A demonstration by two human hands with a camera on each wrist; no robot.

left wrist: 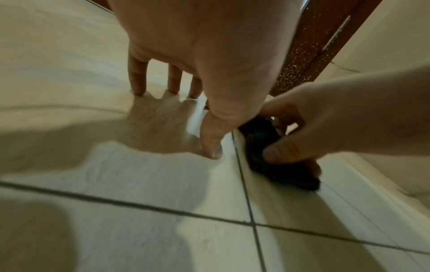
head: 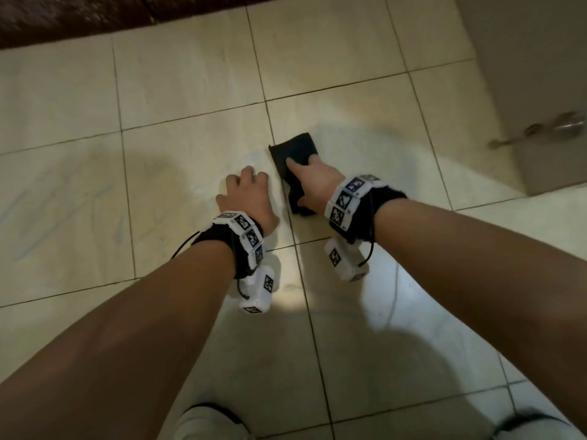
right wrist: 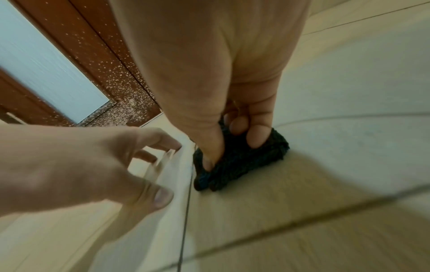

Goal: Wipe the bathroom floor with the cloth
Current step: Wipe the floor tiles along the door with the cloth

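— Tiles (head: 178,90) first: glossy cream squares, thin dark grout.
— And the hands?
— Left hand (head: 246,198), fingers spread, fingertips propped on the floor. Right hand (head: 314,182) pinches the cloth (head: 293,150), a dark nubby folded pad lying flat just beside.

The floor (head: 190,90) is pale ceramic tile, glossy, with dark grout lines. The cloth (right wrist: 242,165) is dark, coarse knitted fabric, matt and nubbly. The door frame (right wrist: 100,60) is brown, speckled, around frosted glass (right wrist: 46,70).
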